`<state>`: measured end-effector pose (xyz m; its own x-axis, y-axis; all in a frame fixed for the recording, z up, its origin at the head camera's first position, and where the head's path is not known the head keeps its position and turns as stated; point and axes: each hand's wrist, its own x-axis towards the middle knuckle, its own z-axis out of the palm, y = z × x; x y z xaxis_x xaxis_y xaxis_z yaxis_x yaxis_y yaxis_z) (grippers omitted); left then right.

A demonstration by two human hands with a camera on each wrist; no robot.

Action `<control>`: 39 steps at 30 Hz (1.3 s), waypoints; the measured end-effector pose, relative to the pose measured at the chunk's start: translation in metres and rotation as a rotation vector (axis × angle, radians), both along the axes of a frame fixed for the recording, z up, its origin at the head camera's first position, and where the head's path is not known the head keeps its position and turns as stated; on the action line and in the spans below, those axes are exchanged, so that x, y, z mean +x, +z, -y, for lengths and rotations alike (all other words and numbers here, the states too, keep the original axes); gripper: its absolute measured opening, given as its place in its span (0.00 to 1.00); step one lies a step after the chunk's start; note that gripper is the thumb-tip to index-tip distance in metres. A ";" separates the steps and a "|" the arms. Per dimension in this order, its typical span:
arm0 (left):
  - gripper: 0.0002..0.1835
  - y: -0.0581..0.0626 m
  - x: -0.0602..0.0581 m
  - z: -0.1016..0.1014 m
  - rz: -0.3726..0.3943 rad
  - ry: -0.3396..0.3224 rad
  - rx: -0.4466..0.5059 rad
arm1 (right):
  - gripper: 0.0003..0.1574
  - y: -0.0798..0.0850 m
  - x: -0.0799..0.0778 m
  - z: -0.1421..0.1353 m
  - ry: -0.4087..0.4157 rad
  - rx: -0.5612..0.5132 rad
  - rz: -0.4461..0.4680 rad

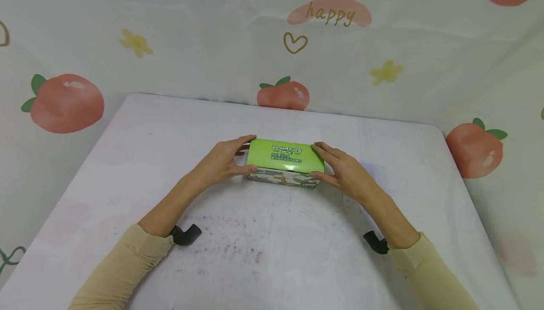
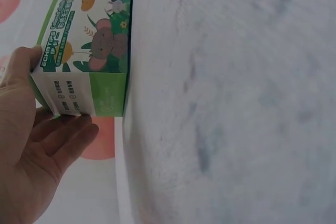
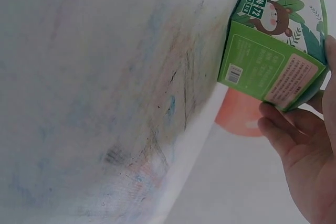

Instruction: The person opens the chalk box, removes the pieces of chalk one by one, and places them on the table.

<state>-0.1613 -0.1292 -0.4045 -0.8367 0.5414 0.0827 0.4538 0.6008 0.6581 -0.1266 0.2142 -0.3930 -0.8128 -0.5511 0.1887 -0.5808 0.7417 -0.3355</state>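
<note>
A cardboard box (image 1: 286, 156) with a bright green lid and cartoon animals on its front side sits on the white table, long side towards me. At its left end my left hand (image 1: 221, 161) grips it, thumb at the front upper edge and fingers towards the back. The right hand (image 1: 346, 170) holds the opposite end the same way, its thumb on the front corner. In the left wrist view, a giraffe and an elephant show on the box (image 2: 102, 35). A barcode and a pale label mark the green end of the box (image 3: 270, 64) in the right wrist view.
The white tabletop (image 1: 272, 234) carries faint coloured stains and dark smudges. Behind it hangs a pale cloth (image 1: 204, 26) printed with peaches, flowers and hearts. Black curved pieces (image 1: 187, 235) stick out at both wrists, beside the beige sleeves (image 1: 123, 267).
</note>
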 end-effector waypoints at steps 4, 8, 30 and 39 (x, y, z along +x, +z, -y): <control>0.44 0.002 0.001 -0.002 -0.017 0.004 -0.021 | 0.48 0.001 0.000 0.000 -0.002 -0.015 -0.001; 0.44 0.003 0.003 -0.002 -0.022 0.010 -0.046 | 0.49 0.001 0.000 0.001 0.003 -0.027 -0.004; 0.46 0.003 0.005 -0.004 -0.020 0.015 -0.073 | 0.46 -0.003 0.002 0.001 0.035 0.067 -0.088; 0.44 0.005 0.006 -0.005 -0.013 0.028 -0.138 | 0.50 -0.004 0.003 0.001 0.032 0.033 -0.102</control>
